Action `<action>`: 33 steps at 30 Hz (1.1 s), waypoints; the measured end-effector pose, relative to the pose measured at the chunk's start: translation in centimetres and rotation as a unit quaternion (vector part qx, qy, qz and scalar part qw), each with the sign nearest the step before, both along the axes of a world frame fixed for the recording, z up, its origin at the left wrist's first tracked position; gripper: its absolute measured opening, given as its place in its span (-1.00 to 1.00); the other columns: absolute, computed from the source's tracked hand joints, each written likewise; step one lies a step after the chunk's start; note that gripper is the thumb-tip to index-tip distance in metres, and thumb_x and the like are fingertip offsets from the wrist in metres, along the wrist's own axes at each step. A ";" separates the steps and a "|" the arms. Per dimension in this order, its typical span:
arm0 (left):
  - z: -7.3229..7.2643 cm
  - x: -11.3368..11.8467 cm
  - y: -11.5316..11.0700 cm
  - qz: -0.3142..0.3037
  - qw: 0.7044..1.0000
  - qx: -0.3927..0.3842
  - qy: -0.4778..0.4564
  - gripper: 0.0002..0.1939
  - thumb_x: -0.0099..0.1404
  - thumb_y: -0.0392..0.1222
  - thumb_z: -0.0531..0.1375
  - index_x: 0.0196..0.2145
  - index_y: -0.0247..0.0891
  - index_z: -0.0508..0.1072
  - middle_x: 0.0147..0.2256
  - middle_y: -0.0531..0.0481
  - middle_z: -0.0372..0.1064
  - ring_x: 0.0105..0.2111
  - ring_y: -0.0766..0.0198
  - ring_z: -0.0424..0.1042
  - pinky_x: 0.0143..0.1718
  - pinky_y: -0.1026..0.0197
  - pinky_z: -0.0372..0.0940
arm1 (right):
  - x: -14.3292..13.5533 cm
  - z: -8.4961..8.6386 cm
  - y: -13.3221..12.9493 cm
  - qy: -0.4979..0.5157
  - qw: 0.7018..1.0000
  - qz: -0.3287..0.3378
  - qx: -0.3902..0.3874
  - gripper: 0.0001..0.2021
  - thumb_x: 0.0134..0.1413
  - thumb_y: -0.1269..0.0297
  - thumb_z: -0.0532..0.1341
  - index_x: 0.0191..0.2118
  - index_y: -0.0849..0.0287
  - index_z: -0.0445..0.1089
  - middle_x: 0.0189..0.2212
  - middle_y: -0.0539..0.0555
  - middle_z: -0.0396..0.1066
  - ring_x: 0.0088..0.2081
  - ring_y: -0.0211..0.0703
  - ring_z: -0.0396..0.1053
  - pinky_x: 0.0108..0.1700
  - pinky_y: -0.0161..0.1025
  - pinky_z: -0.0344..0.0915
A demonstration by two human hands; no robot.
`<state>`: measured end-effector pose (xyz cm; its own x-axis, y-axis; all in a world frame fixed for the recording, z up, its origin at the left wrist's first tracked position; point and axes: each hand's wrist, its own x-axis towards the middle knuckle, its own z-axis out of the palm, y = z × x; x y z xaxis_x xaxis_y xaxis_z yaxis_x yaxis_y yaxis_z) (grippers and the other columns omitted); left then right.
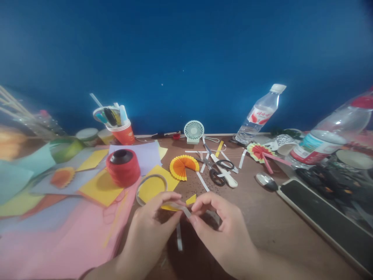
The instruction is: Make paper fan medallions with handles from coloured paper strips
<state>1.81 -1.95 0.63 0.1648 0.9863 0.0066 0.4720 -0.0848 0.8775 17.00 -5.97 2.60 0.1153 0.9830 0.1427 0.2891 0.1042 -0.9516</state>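
Note:
Both hands meet low in the middle of the view. My left hand pinches a small yellow paper piece with a whitish strip lying over it. The strip's other end runs to my right hand, where thumb and forefinger close on it. Just beyond them lie a small yellow scrap, a roll of clear tape on yellow paper, and a folded orange and yellow paper fan. Another white strip is on the table below the hands.
Black-handled scissors and paper strips lie beyond the hands. Left are a red spool, coloured papers and a pen cup. Right are a spoon, a phone-like black slab and bottles. A small fan stands behind.

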 end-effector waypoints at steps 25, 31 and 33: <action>1.1 0.4 0.2 0.011 0.989 -0.077 -0.129 -0.81 -0.02 -0.37 0.17 -0.38 -0.22 0.37 -0.40 0.03 0.47 -0.36 0.24 0.48 -0.38 0.30 0.38 | -0.1 0.3 -0.2 -0.009 0.994 0.086 0.061 -0.88 -0.18 0.53 0.18 -0.53 0.16 0.35 -0.59 -0.06 0.42 -0.46 -0.28 0.40 -0.35 -0.42 0.28; 1.3 0.5 0.1 0.019 0.986 -0.085 -0.141 -0.84 -0.03 -0.37 0.19 -0.42 -0.22 0.39 -0.42 0.04 0.47 -0.38 0.25 0.47 -0.39 0.32 0.38 | -0.1 0.8 -0.1 -0.032 0.990 0.089 0.101 -0.89 -0.21 0.53 0.19 -0.57 0.17 0.37 -0.59 -0.03 0.43 -0.37 -0.21 0.43 -0.26 -0.38 0.29; 1.4 0.5 0.1 0.016 0.986 -0.091 -0.140 -0.87 -0.02 -0.35 0.19 -0.44 -0.22 0.39 -0.42 0.05 0.46 -0.39 0.25 0.47 -0.40 0.31 0.38 | -0.1 0.8 -0.1 -0.035 0.990 0.086 0.109 -0.88 -0.22 0.53 0.20 -0.57 0.17 0.37 -0.59 -0.03 0.44 -0.35 -0.21 0.44 -0.27 -0.39 0.29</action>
